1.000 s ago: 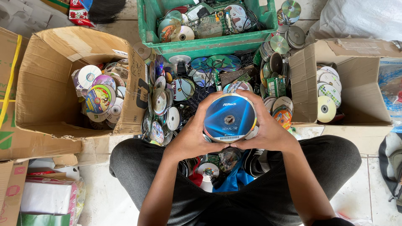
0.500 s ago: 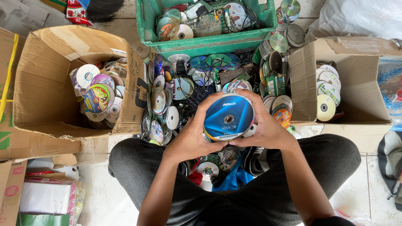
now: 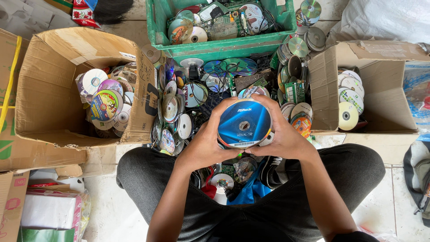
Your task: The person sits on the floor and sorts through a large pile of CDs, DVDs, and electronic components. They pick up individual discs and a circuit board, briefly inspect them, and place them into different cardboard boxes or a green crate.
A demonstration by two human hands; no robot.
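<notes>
Tiled floor heaped with loose discs [image 3: 179, 107]; left hand [image 3: 208, 145] and right hand [image 3: 282, 136] clasp a blue-topped disc stack [image 3: 244, 124], face up toward the camera.

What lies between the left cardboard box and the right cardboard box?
In the head view, a heap of loose discs and both hands holding a disc stack.

A big cardboard box [image 3: 49, 103] stands open on one side, with loose discs heaped in its corner, and a smaller cardboard box [image 3: 380, 89] on the other side holds mostly white discs. Between them sits a green plastic crate [image 3: 215, 47] of discs and circuit boards, and more discs spill across the floor [image 3: 179, 112] below it.
</notes>
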